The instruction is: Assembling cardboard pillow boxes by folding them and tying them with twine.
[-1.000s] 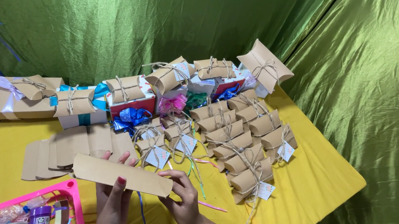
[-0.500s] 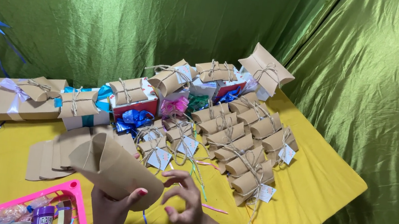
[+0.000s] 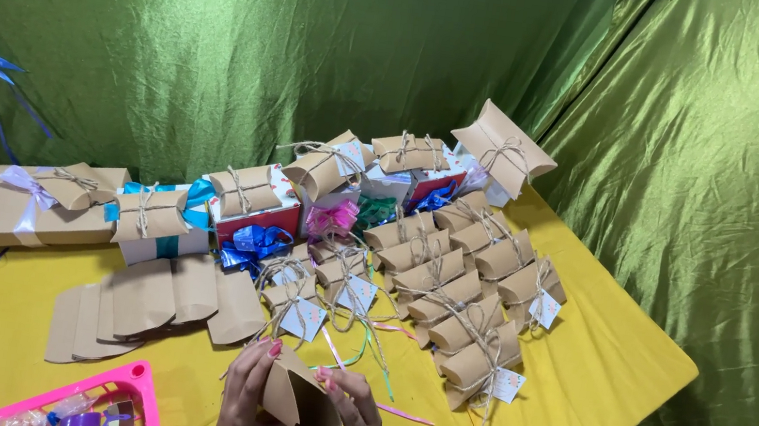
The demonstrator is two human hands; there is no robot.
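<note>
Both grips close on one kraft pillow box (image 3: 304, 400): left hand (image 3: 245, 400), right hand (image 3: 359, 422), above the yellow bench (image 3: 593, 368).

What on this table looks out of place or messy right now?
Little stands out. Loose thin ribbon strands, pink and green, trail untidily across the yellow table beside the stacked kraft pillow boxes. One pillow box at the back sits tilted atop the pile. Both hands hold a partly folded box.
</note>
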